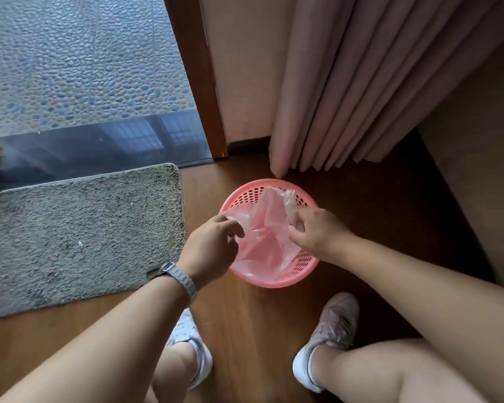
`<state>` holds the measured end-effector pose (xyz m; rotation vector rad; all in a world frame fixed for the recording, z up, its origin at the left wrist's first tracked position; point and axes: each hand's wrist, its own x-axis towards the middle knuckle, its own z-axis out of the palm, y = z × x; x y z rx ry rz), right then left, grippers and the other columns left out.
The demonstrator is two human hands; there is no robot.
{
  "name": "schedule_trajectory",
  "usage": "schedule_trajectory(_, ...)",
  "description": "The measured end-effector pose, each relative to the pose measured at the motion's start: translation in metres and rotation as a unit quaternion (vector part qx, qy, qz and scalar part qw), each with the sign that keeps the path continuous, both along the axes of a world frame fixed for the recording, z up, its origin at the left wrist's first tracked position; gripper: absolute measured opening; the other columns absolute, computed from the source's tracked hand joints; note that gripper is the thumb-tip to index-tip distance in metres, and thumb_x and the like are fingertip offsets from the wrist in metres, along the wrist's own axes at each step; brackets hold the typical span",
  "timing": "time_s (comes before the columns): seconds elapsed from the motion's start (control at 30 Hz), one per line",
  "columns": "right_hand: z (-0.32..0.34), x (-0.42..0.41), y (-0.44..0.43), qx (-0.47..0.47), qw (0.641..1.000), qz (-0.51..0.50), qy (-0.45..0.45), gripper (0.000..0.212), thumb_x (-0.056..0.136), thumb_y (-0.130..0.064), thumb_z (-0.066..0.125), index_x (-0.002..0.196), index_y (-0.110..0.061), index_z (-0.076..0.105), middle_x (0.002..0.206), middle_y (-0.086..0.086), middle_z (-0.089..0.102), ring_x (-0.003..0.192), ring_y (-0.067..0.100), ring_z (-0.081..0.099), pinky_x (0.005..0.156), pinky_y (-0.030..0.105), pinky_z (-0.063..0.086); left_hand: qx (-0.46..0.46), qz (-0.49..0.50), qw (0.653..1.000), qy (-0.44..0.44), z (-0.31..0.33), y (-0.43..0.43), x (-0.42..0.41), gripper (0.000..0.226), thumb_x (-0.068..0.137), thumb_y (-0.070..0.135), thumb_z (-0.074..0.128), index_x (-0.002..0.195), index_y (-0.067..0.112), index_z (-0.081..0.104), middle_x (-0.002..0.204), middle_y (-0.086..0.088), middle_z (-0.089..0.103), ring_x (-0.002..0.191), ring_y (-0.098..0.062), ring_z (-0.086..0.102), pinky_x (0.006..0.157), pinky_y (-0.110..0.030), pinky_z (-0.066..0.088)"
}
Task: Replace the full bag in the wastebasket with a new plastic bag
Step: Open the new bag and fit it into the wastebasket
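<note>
Now, the scene: a person stands over a pink perforated wastebasket (269, 234) on the wooden floor (245, 315), seen from above.
Wastebasket place: near the middle of the view, with the pink curtain (361, 82) at its 12 o'clock and the grey doormat (79, 234) at its 9 o'clock; the two shoes are at its 6 o'clock.
New bag: a thin clear plastic bag (262, 242) lies inside the basket, crumpled, with folds rising toward 12 o'clock; it is not yet spread flat against the wall.
Left hand: the left hand (213, 245), with a metal wristwatch (181, 279) on the wrist, is at the 9 o'clock side of the rim, fingers closed in a pinch on the edge of the bag.
Right hand: the right hand (317, 231) is at the 3 o'clock side, fingers curled and pinching the bag film there.
Old bag: no full bag is in view; I judge it is already taken out.
Done so far: the new bag is put in the basket, and its mouth is partly opened between the two hands.
Rim: from 12 to 3 o'clock the perforated wall is bare; at 6 o'clock the film seems to reach the rim, but I cannot tell if it is folded over.
Left to do: probably to pull the mouth wide, fold it over the rim all around, and press the bottom down.
</note>
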<state>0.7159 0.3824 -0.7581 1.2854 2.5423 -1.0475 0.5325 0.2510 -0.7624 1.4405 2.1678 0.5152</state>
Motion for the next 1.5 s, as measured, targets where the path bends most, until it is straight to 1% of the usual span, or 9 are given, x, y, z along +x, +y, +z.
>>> schedule_trajectory(0.1,-0.010,0.033,0.013,0.023,0.996,0.003,-0.083,0.030,0.090,-0.029,0.054,0.065,-0.025,0.040,0.069,-0.008,0.051,0.062,0.014,0.054,0.047,0.022,0.032,-0.052,0.022,0.998,0.030,-0.019,-0.011,-0.015,0.025,0.082,0.008,0.054,0.089,0.025,0.072,0.094,0.002,0.058,0.083,-0.026,0.062,0.072,-0.032,0.049)
schedule_trajectory(0.3,-0.030,0.065,0.018,-0.081,0.981,-0.061,-0.163,0.024,0.090,-0.026,0.057,0.067,-0.026,0.049,0.074,-0.003,0.056,0.066,0.014,0.055,0.051,0.025,0.035,-0.089,0.076,0.990,0.080,-0.040,-0.009,-0.024,0.019,0.083,0.011,0.057,0.092,0.016,0.072,0.098,-0.005,0.060,0.092,-0.030,0.059,0.076,-0.037,0.049)
schedule_trajectory(0.47,-0.029,0.062,0.031,-0.115,0.987,-0.099,-0.051,0.019,0.089,-0.041,0.058,0.077,-0.028,0.056,0.084,-0.005,0.063,0.075,0.012,0.061,0.057,0.026,0.043,0.016,-0.049,0.976,0.212,-0.029,0.000,-0.004,0.021,0.080,0.019,0.061,0.100,0.014,0.067,0.113,-0.009,0.060,0.103,-0.033,0.053,0.085,-0.044,0.045)
schedule_trajectory(0.6,-0.020,0.061,0.040,-0.081,0.991,-0.105,0.008,0.010,0.084,-0.028,0.067,0.084,-0.021,0.060,0.084,-0.009,0.061,0.076,0.009,0.058,0.056,0.021,0.038,0.054,-0.229,0.946,0.225,-0.031,0.007,0.024,0.023,0.076,0.017,0.066,0.099,0.017,0.070,0.117,-0.006,0.064,0.112,-0.028,0.057,0.098,-0.042,0.039)
schedule_trajectory(0.77,-0.004,0.055,0.031,0.065,0.992,-0.040,0.099,0.006,0.086,-0.018,0.064,0.085,-0.020,0.058,0.086,-0.007,0.058,0.075,0.012,0.059,0.057,0.017,0.041,0.066,-0.326,0.907,0.260,-0.046,0.012,0.036,0.027,0.082,0.016,0.055,0.103,0.013,0.072,0.135,-0.014,0.057,0.134,-0.032,0.044,0.115,-0.049,0.028)
schedule_trajectory(0.9,-0.003,0.035,0.012,0.136,0.973,0.127,0.139,0.012,0.084,-0.016,0.062,0.097,-0.016,0.062,0.100,0.001,0.063,0.091,0.020,0.060,0.075,0.033,0.053,0.090,-0.391,0.884,0.240,-0.053,0.009,0.038,0.019,0.083,0.013,0.050,0.090,0.014,0.069,0.098,-0.006,0.069,0.095,-0.029,0.063,0.093,-0.039,0.046)
schedule_trajectory(1.03,-0.032,0.015,0.000,0.117,0.957,0.258,0.067,0.016,0.088,-0.018,0.056,0.103,-0.017,0.061,0.105,-0.001,0.061,0.097,0.020,0.055,0.089,0.038,0.050,-0.031,-0.361,0.897,0.253,-0.065,0.003,0.020,0.008,0.077,0.016,0.055,0.081,0.017,0.061,0.077,-0.001,0.061,0.072,-0.026,0.058,0.072,-0.037,0.048)
schedule_trajectory(1.33,-0.070,0.024,0.003,0.140,0.917,0.322,-0.189,0.048,0.088,-0.015,0.051,0.135,-0.022,0.041,0.127,0.004,0.056,0.114,0.026,0.049,0.104,0.046,0.035,-0.109,-0.242,0.915,0.302,-0.077,0.004,-0.012,0.010,0.069,0.024,0.073,0.073,0.019,0.066,0.075,-0.004,0.062,0.076,-0.029,0.060,0.076,-0.040,0.046)
schedule_trajectory(1.5,-0.063,0.021,0.010,0.131,0.933,0.284,-0.179,0.021,0.089,-0.010,0.051,0.101,-0.026,0.057,0.098,-0.001,0.062,0.097,0.024,0.055,0.095,0.053,0.040,-0.059,-0.296,0.913,0.273,-0.079,0.007,-0.010,0.006,0.073,0.020,0.069,0.068,0.020,0.069,0.071,0.005,0.064,0.080,-0.023,0.060,0.080,-0.038,0.046)
